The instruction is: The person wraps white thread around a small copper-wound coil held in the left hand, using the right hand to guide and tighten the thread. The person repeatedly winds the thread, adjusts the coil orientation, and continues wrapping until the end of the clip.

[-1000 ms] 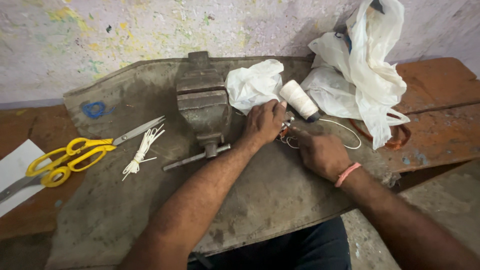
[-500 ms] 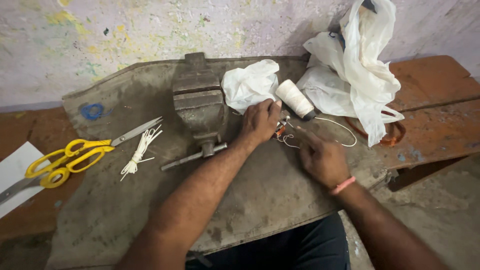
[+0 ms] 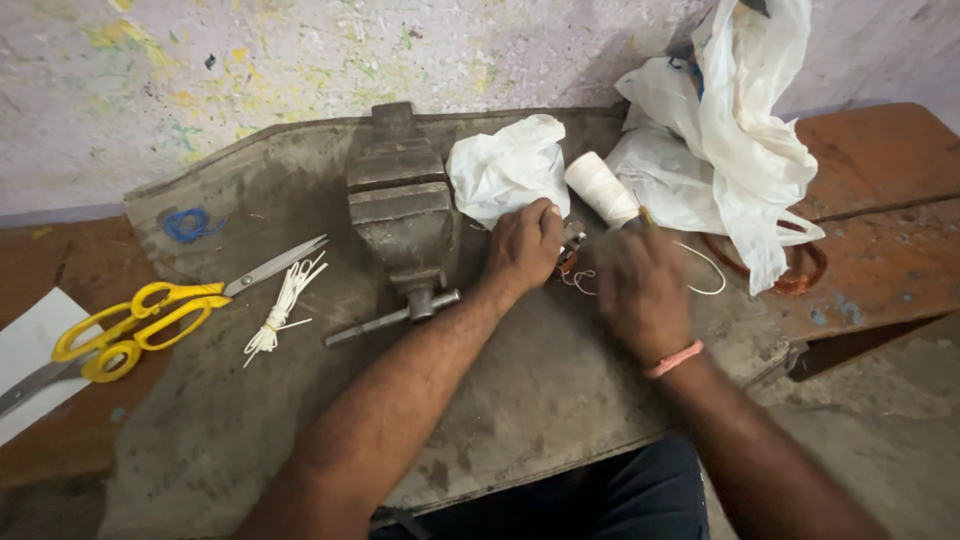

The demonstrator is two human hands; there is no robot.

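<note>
Small metal part with white thread is lying on the worktop, right of the vise. Left hand is curling fingers over it, apparently gripping. Right hand is blurring just beside; grip unreadable. Spool is sitting behind, scissors far left.

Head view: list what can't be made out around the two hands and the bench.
- Small metal part between the hands: mostly covered by the left hand; its kind is unclear.
- Right hand: motion-blurred, so its grip on the thread cannot be read.
- Ring: partly under the plastic bags.
- Grey-handled tool and paper: cut off by the left edge.
- Vise: jaw gap too dark to judge.
</note>
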